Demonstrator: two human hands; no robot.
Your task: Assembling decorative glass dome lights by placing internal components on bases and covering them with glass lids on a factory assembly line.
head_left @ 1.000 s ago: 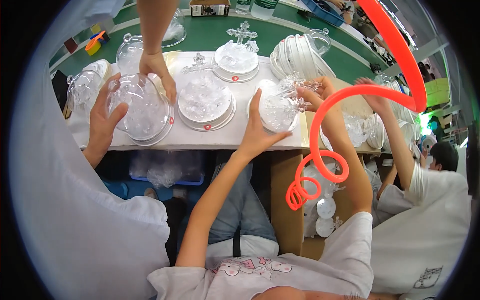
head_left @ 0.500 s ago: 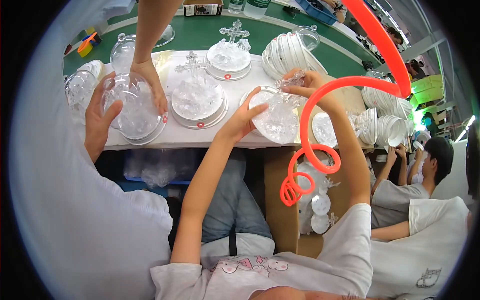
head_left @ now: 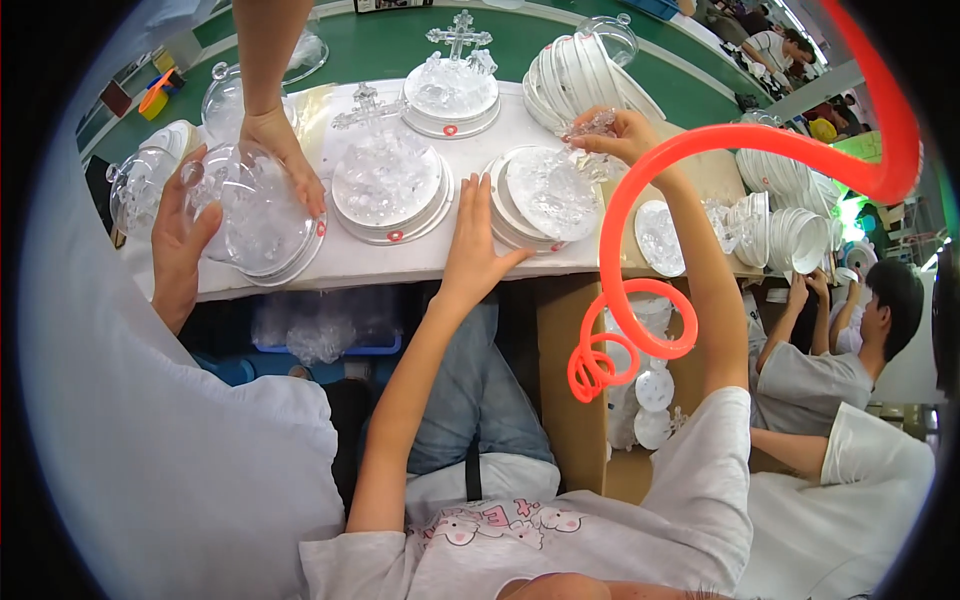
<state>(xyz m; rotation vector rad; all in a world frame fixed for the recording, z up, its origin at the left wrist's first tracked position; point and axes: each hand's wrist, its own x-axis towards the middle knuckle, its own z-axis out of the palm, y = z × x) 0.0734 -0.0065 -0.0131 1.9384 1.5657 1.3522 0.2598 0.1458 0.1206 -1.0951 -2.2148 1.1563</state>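
Observation:
A white disc bearing transparent plastic figures (head_left: 552, 195) lies slightly tilted on a stack of round white bases (head_left: 507, 222) at the table's front edge. My right hand (head_left: 625, 140) has its fingers closed on a transparent ornate cross (head_left: 597, 126) at the disc's upper right. At the left side of the stack, my left hand (head_left: 475, 245) is open, its fingers straight along the rim and the thumb apart. Whether the cross is joined to the disc is partly hidden by my right fingers. Left of my hand sits another cross-topped disc (head_left: 385, 180) on white bases.
On the left, a co-worker's hands (head_left: 185, 240) hold a transparent dome (head_left: 255, 205) over a white base. Another cross piece (head_left: 450, 88) and leaning white rings (head_left: 580, 85) stand behind. A red coiled hose (head_left: 625, 220) hangs before my right arm. A cardboard box (head_left: 570, 370) holds more discs below.
The disc with figures has come down onto the white bases. My left hand has let go of its edge and straightened its fingers beside the stack. My right hand still grips the cross.

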